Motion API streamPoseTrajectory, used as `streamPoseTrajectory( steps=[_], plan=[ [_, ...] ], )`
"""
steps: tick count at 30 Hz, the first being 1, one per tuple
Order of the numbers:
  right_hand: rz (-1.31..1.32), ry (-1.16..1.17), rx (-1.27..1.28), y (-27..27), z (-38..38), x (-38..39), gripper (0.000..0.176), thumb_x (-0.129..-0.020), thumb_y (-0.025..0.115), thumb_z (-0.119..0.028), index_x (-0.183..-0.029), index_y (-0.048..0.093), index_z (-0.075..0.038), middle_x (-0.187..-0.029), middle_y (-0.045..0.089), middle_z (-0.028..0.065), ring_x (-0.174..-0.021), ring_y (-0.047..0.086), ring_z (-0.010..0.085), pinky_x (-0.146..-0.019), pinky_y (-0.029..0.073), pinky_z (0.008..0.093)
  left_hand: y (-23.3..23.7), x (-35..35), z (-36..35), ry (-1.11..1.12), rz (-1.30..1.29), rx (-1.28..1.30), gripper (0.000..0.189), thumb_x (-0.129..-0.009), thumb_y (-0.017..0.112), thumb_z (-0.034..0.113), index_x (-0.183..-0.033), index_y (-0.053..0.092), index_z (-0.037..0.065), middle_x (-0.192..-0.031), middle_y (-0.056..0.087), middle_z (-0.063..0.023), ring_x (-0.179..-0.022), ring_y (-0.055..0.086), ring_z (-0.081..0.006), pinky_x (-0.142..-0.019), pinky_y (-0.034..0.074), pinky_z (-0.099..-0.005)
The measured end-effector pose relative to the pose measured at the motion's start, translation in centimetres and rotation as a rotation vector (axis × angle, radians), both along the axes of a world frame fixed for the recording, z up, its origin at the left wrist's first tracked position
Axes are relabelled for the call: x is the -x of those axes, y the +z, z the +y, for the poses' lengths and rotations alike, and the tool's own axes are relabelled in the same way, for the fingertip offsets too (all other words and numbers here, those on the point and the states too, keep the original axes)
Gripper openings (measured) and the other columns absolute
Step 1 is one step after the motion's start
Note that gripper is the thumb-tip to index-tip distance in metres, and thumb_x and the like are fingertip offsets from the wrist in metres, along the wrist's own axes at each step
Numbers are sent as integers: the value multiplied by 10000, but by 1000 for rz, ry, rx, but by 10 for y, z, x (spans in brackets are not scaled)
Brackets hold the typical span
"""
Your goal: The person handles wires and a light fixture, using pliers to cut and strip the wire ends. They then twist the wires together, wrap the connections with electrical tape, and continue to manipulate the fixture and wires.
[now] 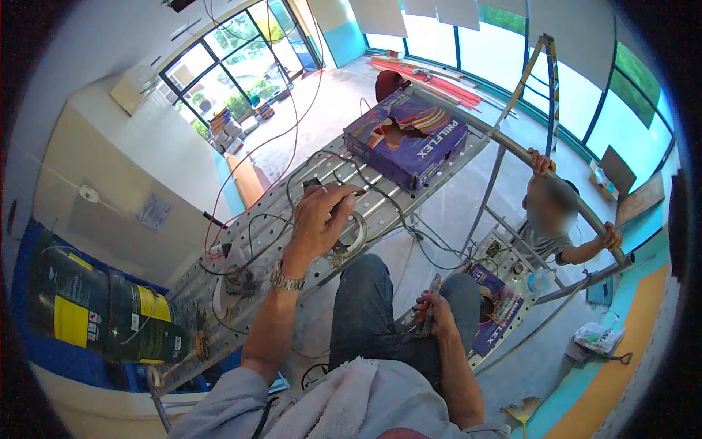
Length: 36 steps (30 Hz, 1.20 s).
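My left hand (pixel 319 222), with a watch at the wrist, hovers over the perforated metal scaffold plank (pixel 289 282). Its fingers are bent together, and whatever they may pinch is too small to make out. Beneath and beside it are dark cables (pixel 398 208) and a roll of tape (pixel 355 233). Low over my thigh, my right hand (pixel 434 313) is wrapped round a hand tool (pixel 433 293) that looks like pliers. A purple cable box (pixel 409 139) with a torn opening sits on the plank beyond my left hand.
Another person (pixel 548 212) grips a scaffold pipe (pixel 504 139) at the right. A second purple box (pixel 497 311) is on a lower plank. Black drums (pixel 102 311) stand at the left. A ladder (pixel 553 88) rises at the upper right. Red wires (pixel 292 117) hang ahead.
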State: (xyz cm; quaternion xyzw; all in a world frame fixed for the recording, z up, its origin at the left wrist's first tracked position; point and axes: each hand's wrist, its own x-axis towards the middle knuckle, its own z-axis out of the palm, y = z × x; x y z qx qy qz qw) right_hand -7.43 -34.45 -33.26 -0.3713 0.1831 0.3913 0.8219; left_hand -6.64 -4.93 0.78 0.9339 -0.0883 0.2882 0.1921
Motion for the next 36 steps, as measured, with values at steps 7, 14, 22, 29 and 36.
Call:
streamPoseTrajectory(
  steps=[7, 14, 22, 29, 36],
  plan=[
    [4, 43, 20, 6, -4, -1, 221, -970, 689, -188, -1099, 547, -78, -885, 627, 84, -692, 639, 220, -595, 548, 396, -8, 1, 0, 12, -84, 266, 207, -992, 717, 115, -1192, 735, 66, -964, 759, -96, -848, 707, -208, -770, 541, -348],
    [-98, 0, 61, 50, -1, 10, 369, -957, 702, -161, -1266, 533, -54, -928, 659, 74, -740, 659, 198, -603, 573, 374, -15, -1, 6, 26, -64, 211, 164, -1004, 707, 156, -1132, 731, 56, -921, 765, -124, -826, 714, -294, -811, 529, -412],
    [-664, 123, 706, 58, 10, 16, 497, -893, 719, -128, -1261, 405, -11, -888, 617, 111, -647, 639, 205, -557, 540, 361, -10, -3, 0, 45, -27, 225, 182, -1052, 625, 217, -987, 691, 60, -721, 705, -101, -738, 677, -300, -821, 493, -418],
    [-632, 195, 646, 111, -34, 7, 556, -891, 747, -177, -1237, 366, 33, -887, 632, 163, -633, 668, 269, -548, 536, 387, -5, -6, 3, 67, 86, 215, 269, -1079, 582, 249, -913, 663, 54, -689, 686, -94, -686, 659, -290, -826, 483, -408],
    [-805, 392, 1067, 141, -85, 26, 549, -856, 794, -201, -1216, 457, 42, -812, 647, 151, -642, 659, 222, -582, 512, 398, -7, -5, 3, 32, 101, 223, 205, -1081, 605, 203, -1037, 690, 22, -741, 663, -61, -705, 646, -184, -742, 487, -343]
  ],
)
